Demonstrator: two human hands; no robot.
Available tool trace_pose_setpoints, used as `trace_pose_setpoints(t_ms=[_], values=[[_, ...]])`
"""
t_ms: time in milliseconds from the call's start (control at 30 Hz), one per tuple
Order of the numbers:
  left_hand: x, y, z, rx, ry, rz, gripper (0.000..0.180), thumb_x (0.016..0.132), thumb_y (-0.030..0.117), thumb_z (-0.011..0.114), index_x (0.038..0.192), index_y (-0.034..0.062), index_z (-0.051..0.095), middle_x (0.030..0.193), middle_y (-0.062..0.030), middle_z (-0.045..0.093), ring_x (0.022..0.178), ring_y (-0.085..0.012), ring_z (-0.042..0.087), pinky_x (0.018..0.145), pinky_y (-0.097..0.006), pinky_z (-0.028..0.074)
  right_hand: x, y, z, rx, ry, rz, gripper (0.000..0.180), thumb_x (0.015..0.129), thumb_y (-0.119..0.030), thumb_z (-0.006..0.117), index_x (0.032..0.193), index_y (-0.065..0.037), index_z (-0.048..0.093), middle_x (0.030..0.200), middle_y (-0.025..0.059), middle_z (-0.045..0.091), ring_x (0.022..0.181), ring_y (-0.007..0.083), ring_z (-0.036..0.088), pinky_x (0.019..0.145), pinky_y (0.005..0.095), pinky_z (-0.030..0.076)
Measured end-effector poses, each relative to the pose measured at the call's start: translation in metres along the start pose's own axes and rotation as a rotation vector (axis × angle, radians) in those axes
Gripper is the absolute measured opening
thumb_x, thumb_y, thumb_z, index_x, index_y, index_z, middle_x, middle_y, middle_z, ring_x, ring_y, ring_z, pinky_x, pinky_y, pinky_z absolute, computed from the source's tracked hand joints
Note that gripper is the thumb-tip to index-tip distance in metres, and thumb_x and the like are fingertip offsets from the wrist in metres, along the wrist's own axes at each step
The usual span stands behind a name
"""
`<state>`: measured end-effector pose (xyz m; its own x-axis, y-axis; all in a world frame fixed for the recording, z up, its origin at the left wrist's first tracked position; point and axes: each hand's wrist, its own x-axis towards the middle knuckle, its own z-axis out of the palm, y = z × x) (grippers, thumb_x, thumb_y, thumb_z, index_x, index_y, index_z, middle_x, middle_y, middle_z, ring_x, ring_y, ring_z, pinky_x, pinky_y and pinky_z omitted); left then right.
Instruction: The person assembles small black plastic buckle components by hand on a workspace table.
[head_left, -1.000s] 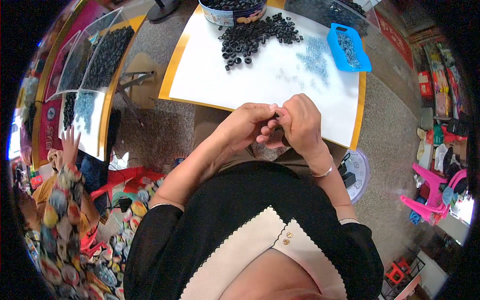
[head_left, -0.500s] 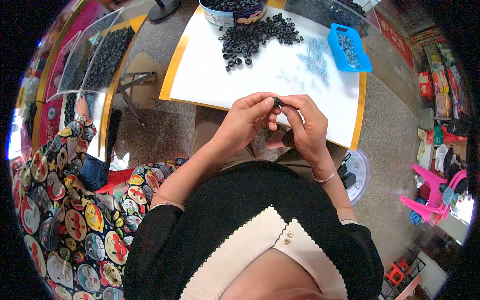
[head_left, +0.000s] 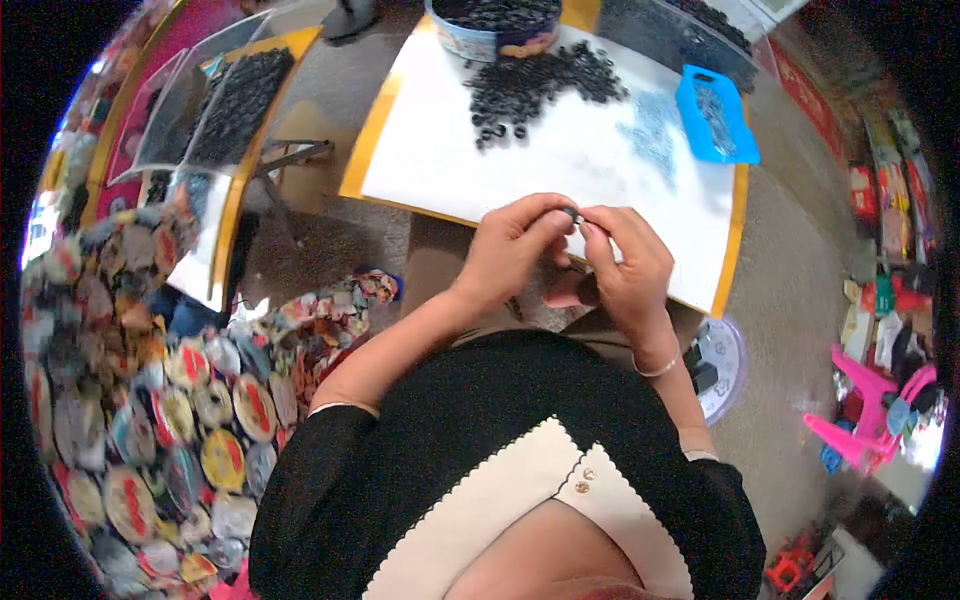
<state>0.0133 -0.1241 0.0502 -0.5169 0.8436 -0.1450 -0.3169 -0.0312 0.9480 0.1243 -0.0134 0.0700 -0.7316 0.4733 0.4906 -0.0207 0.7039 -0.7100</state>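
My left hand [head_left: 512, 250] pinches a small black part [head_left: 571, 213] between thumb and forefinger, above the near edge of the white-topped table [head_left: 430, 170]. My right hand [head_left: 632, 262] meets it fingertip to fingertip, thumb and forefinger closed. A tiny pale spot shows at the right fingertips, too small to make out. Beyond the hands lies a heap of small black ring-shaped parts [head_left: 530, 90]. To its right are scattered tiny, shiny, clear-looking pieces [head_left: 652, 135]. More of these fill a blue plastic tray [head_left: 748, 140] near the table's right side.
A round tub [head_left: 465, 42] of black parts stands at the table's far edge, beside a clear-walled bin [head_left: 650, 40]. On my left, a person in patterned clothing [head_left: 180, 400] sits by another table with black parts [head_left: 245, 100]. A pink plastic stool [head_left: 860, 410] is far right.
The view has shifted, so table and hands appear slightly lower and further right. My hands remain together at the small black part. The neighbouring person has moved and is blurred.
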Motion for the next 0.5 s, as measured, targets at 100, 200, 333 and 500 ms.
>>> trace_pose_setpoints(t_ms=[100, 200, 333, 500], values=[[0.0, -0.006, 0.005, 0.291, 0.07, 0.253, 0.016, 0.091, 0.01, 0.056, 0.101, -0.0004, 0.063, 0.08, -0.0049, 0.062, 0.065, -0.0083, 0.059, 0.059, -0.023, 0.049, -0.001, -0.003, 0.001, -0.069, 0.026, -0.063, 0.01, 0.079, 0.001, 0.061, 0.089, -0.001, 0.064, 0.08, 0.0118, 0.064, 0.071, 0.025, 0.063, 0.064, 0.0324, 0.05], [0.001, -0.009, 0.004, 0.213, 0.016, 0.198, 0.016, 0.09, 0.009, 0.056, 0.1, -0.001, 0.063, 0.078, -0.0073, 0.061, 0.064, -0.0097, 0.059, 0.057, -0.025, 0.05, -0.006, -0.004, 0.0, -0.107, 0.023, -0.064, 0.011, 0.078, 0.002, 0.062, 0.089, 0.0, 0.064, 0.08, 0.0119, 0.064, 0.071, 0.0255, 0.062, 0.064, 0.0323, 0.05], [-0.003, -0.009, -0.003, 0.067, -0.028, 0.087, 0.019, 0.091, 0.015, 0.056, 0.098, -0.0006, 0.065, 0.075, -0.0023, 0.062, 0.064, -0.0077, 0.058, 0.058, -0.024, 0.05, -0.007, -0.005, 0.005, -0.116, -0.031, -0.124, 0.013, 0.08, 0.003, 0.061, 0.092, 0.001, 0.063, 0.083, 0.0119, 0.063, 0.074, 0.0232, 0.061, 0.066, 0.0311, 0.049], [-0.002, -0.006, -0.015, -0.224, -0.252, -0.226, 0.028, 0.091, 0.026, 0.06, 0.089, -0.0011, 0.064, 0.074, -0.0027, 0.06, 0.065, -0.0097, 0.058, 0.056, -0.022, 0.049, -0.013, 0.001, 0.003, -0.176, -0.088, -0.156, 0.011, 0.084, 0.003, 0.058, 0.094, -0.001, 0.063, 0.084, 0.0102, 0.056, 0.076, 0.0212, 0.055, 0.064, 0.0293, 0.045]])
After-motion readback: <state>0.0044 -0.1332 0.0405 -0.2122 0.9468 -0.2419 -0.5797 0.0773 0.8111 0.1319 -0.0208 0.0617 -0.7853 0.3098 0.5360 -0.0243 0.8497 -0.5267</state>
